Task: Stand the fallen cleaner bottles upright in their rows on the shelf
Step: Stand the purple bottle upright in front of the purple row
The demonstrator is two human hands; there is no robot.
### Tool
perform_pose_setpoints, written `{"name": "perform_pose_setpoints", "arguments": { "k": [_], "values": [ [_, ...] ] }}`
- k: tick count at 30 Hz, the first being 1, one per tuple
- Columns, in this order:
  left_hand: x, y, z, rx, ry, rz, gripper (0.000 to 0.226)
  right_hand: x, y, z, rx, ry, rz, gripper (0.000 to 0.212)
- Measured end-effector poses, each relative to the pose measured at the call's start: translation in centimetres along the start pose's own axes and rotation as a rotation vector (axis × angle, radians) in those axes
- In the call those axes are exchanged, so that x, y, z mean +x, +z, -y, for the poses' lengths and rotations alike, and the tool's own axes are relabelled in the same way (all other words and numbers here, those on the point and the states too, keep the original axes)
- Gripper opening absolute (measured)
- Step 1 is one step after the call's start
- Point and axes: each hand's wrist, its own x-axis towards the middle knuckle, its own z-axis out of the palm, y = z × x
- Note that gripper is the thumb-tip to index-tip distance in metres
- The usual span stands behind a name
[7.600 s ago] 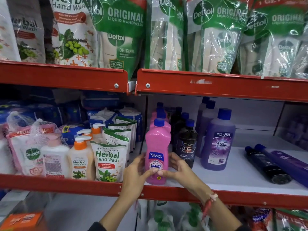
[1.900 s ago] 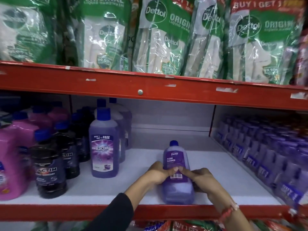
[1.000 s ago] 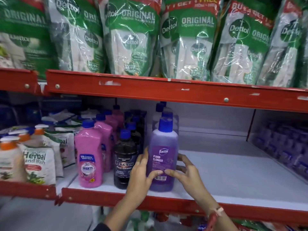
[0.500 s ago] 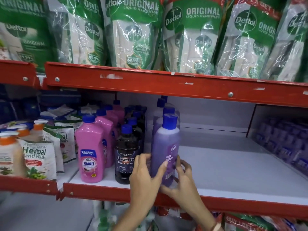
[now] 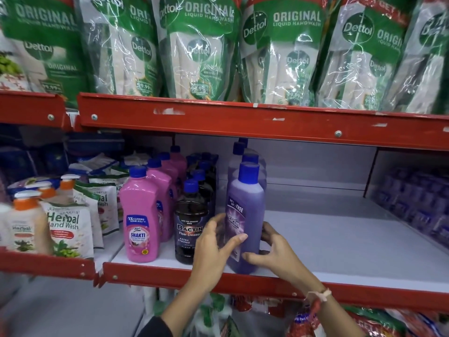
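Head view: your left hand (image 5: pixel 213 249) and right hand (image 5: pixel 274 251) both gripped the purple cleaner bottle (image 5: pixel 245 215), which stood upright at the shelf (image 5: pixel 340 239) front edge, beside the black bottle (image 5: pixel 192 227).

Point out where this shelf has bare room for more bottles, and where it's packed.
Free: the white shelf board right of the purple bottle, back to the rear wall and over to the side panel. Crowded: the left end, where the purple, black bottle and pink bottle rows stand close together, with narrow gaps. Both hands, left hand and right hand, are around the front purple bottle.
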Motion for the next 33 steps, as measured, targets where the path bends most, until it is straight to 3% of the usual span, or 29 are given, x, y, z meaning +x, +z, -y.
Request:
{"name": "perform_pose_setpoints", "arguments": {
  "k": [3,5,10,14,21,26,29,33],
  "values": [
    [0.0,1.0,1.1,0.032,-0.062,0.031,0.102,0.4,-1.2,-0.5,-0.014,-0.007,0.046,0.052],
    [-0.1,1.3,1.4,0.085,-0.083,0.055,0.108,0.7,-1.9,-0.9,0.003,-0.006,0.102,0.053],
    [0.0,1.6,1.5,0.128,-0.076,0.031,0.098,0.5,-2.3,-2.1,0.081,0.016,0.098,0.055],
    [-0.3,1.8,1.8,0.150,-0.076,-0.049,0.100,0.4,-2.1,-2.4,0.023,-0.006,0.069,0.057],
    [-0.7,2.9,1.8,0.285,-0.045,-0.173,0.085,0.2,-1.4,-2.4,-0.031,-0.012,-0.004,0.053],
    [-0.9,2.8,1.6,0.338,0.021,-0.131,0.079,-0.3,-1.1,-1.7,-0.078,0.000,-0.046,0.052],
    [-1.6,1.7,1.4,0.409,0.079,-0.100,0.067,-1.6,-0.6,-1.2,-0.061,-0.005,-0.193,0.048],
    [-4.6,-2.6,1.7,0.378,0.181,-0.073,0.040,-4.8,2.5,0.4,-0.110,-0.059,-0.592,0.029]
  ]
}}
